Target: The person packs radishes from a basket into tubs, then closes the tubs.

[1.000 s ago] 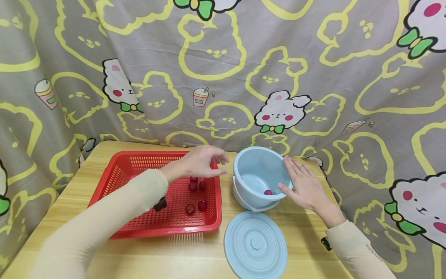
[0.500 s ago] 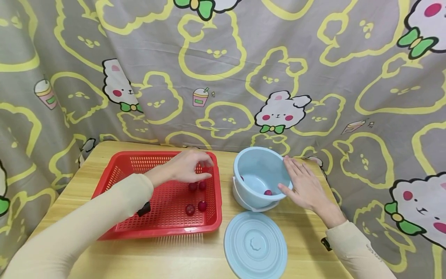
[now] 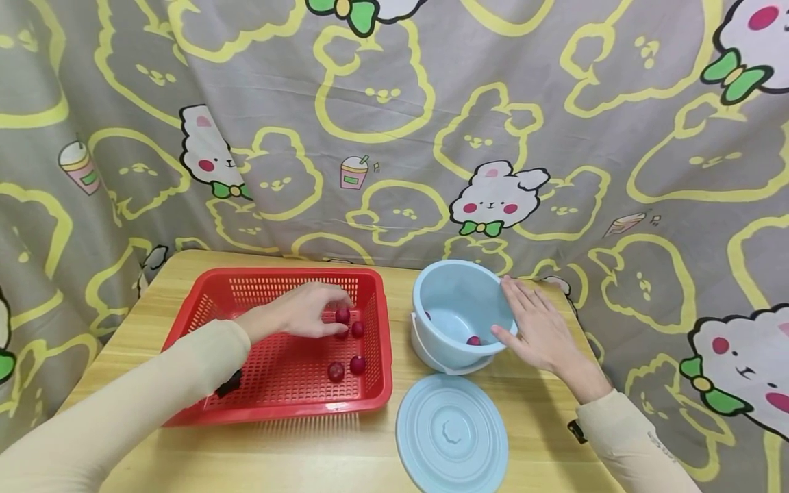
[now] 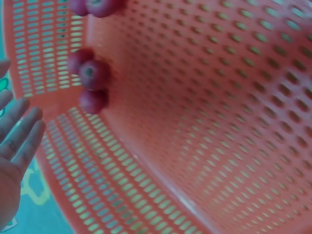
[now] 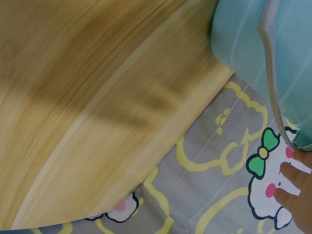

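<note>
Fingers of the left hand (image 3: 308,311) are found set wide from the thumb, and in the head view one round red fruit (image 3: 342,315) is seen between fingertips and thumb; whether it is touched cannot be told. Two further fruits (image 3: 358,329) are noted beside the thumb tip, one partly covered by it. Another pair (image 3: 335,371) is seen on the wearer's side of that thumb. Extended fingers of the right hand (image 3: 537,329) are laid against the rim of a blue bucket (image 3: 459,294), the thumb being spread away from them over the rim.

Being round, the fruits present no clear long axis; on one, a dark spot is turned toward the left wrist camera. By the red basket (image 3: 296,375), a long axis is carried from the left fingers back past the wrist.

Beyond the left fingertips, the basket's end wall is met, followed by a strip of table (image 3: 259,459) and then the bucket. Behind those fingers, perforated floor is exposed. Inside the bucket, left of the right thumb, red fruit (image 3: 473,340) is seen. A blue lid (image 3: 452,431) is laid flat, wearer-side of the bucket. Past the right fingers, the table edge is backed by patterned cloth (image 3: 382,103).
</note>
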### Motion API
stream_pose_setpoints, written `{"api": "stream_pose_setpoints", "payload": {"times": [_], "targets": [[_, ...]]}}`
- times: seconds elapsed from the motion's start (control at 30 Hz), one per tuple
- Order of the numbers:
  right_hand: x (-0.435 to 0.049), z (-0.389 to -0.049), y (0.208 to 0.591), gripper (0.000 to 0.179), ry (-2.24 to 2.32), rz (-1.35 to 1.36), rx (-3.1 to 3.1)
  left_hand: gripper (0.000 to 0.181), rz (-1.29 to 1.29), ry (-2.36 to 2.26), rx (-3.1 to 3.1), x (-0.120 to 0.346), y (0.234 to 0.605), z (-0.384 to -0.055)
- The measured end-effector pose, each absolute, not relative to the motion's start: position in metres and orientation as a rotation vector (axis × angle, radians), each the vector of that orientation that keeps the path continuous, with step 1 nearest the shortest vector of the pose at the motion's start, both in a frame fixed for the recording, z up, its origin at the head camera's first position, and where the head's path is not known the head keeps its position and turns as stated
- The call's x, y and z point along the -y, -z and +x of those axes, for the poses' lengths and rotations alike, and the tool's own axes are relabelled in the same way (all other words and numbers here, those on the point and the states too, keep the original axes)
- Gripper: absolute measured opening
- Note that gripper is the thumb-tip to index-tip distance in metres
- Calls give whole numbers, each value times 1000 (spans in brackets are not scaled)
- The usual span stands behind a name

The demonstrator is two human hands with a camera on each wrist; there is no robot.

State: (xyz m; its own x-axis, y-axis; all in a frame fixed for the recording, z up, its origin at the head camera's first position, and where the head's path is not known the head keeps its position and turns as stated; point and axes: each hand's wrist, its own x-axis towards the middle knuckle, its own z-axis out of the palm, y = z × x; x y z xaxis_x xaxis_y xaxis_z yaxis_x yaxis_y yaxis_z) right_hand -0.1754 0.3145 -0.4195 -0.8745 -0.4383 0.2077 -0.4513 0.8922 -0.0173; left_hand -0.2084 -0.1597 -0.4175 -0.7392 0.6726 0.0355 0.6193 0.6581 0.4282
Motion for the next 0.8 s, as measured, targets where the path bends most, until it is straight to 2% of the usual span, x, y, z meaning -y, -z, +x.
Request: {"api": "stream_pose_setpoints", "payload": {"times": [0.33,0.8], "targets": [[-315,-175,419,91,-93,681,2863,44,1093,-458,-2756,180,448,-210],[-313,-175,418,90,-115,673,2862,35,1082,-457,-2752,179,470,-217]]}}
